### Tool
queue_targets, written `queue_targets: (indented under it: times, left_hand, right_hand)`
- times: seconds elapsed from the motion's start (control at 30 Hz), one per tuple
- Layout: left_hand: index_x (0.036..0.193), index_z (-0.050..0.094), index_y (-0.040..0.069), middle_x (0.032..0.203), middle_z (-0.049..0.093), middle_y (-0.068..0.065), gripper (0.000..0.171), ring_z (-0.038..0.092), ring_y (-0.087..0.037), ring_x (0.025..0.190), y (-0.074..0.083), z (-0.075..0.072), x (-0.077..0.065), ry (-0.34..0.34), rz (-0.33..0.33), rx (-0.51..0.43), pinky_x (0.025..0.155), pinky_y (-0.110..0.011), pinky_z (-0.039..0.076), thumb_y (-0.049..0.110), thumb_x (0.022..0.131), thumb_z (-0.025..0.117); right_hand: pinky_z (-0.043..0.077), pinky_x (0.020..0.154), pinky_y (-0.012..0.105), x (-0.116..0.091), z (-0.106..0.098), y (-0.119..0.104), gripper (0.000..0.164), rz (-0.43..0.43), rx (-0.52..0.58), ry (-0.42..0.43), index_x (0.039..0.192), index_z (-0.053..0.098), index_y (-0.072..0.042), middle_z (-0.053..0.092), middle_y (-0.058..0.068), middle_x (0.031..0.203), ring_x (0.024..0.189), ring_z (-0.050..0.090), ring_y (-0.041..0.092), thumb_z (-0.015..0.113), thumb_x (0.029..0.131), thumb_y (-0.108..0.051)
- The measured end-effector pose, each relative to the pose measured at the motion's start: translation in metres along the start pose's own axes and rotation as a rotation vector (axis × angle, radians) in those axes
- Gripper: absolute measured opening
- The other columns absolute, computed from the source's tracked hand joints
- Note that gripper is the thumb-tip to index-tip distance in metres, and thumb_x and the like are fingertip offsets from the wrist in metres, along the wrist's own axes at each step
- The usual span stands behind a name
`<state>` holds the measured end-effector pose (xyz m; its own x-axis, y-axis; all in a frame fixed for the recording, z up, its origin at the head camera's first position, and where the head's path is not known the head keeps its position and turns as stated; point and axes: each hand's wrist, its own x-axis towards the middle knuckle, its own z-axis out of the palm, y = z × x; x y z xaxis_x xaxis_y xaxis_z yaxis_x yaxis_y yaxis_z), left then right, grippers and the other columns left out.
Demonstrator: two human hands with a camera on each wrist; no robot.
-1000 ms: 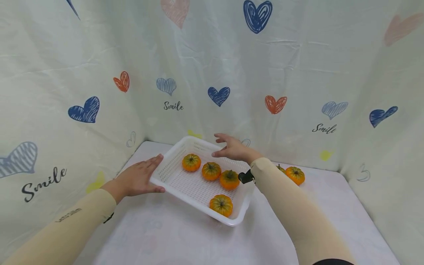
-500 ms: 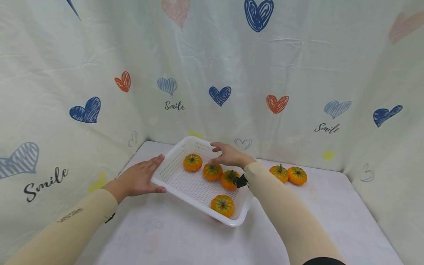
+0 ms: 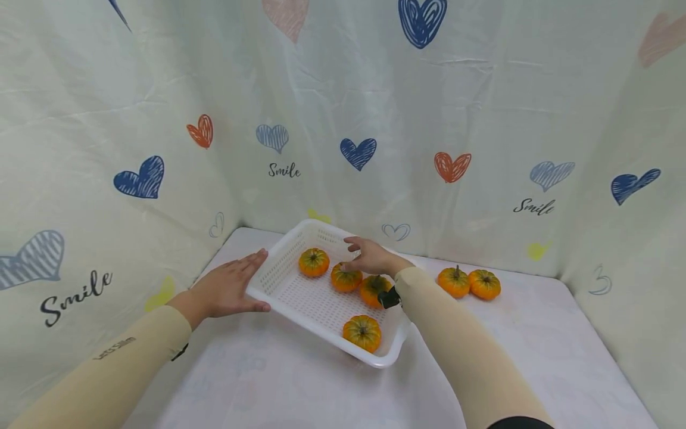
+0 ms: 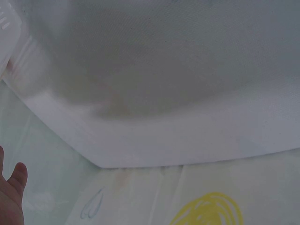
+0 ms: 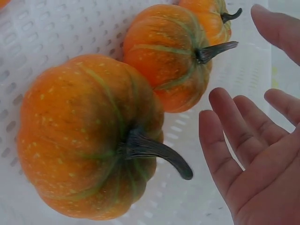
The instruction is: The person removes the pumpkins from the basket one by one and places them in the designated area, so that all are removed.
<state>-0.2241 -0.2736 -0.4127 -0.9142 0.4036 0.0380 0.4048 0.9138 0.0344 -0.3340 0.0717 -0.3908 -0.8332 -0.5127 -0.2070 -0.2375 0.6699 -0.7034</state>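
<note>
The right hand (image 3: 373, 256) has lowered toward a pumpkin (image 3: 345, 280).

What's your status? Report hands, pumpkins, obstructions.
Left hand open, at the basket. Right hand open over it, holding nothing. Four pumpkins inside, two outside on the table. Nothing seen in the way.

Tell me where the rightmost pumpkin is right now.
In the head view, the rightmost pumpkin sits on the table near its back edge, right of the basket, close beside another loose pumpkin.
</note>
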Motion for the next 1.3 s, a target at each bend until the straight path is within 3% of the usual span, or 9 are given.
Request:
queue_targets:
  times: [0.17,0.43,0.87,1.3]
  left_hand:
    - [0.159,0.013,0.002,0.163,0.02,-0.015,0.128,0.028,-0.038,0.145,0.002,-0.001,0.0,-0.016,-0.009,0.0,0.115,-0.055,0.026,0.093,0.073,0.04]
    - [0.159,0.015,0.002,0.163,0.022,-0.015,0.125,0.03,-0.038,0.144,0.001,-0.001,0.0,-0.003,-0.006,0.004,0.114,-0.054,0.027,0.089,0.075,0.046]
    - [0.158,0.015,0.001,0.163,0.022,-0.015,0.123,0.03,-0.038,0.144,0.002,-0.001,-0.002,0.002,0.002,0.006,0.114,-0.054,0.027,0.088,0.077,0.047]
    - [0.158,0.016,0.0,0.162,0.024,-0.016,0.123,0.031,-0.038,0.143,0.002,-0.004,-0.002,-0.003,0.005,0.0,0.114,-0.054,0.028,0.088,0.077,0.046]
  right_hand:
    - [0.05,0.097,0.045,0.002,0.003,0.006,0.08,0.005,-0.017,0.003,0.156,0.033,-0.014,0.045,0.014,0.149,0.124,0.053,0.03,0.077,0.09,-0.025]
    - [0.05,0.097,0.042,0.0,0.007,0.01,0.077,-0.033,-0.002,-0.016,0.154,0.036,-0.009,0.047,0.019,0.147,0.125,0.052,0.033,0.077,0.089,-0.02]
    - [0.042,0.107,0.046,0.004,0.016,0.012,0.073,-0.037,-0.016,-0.081,0.15,0.043,-0.011,0.047,0.016,0.147,0.127,0.05,0.03,0.079,0.088,-0.022]
    - [0.04,0.108,0.042,0.006,0.027,-0.002,0.073,-0.026,-0.171,-0.145,0.148,0.048,-0.013,0.052,0.01,0.143,0.125,0.051,0.026,0.082,0.084,-0.027]
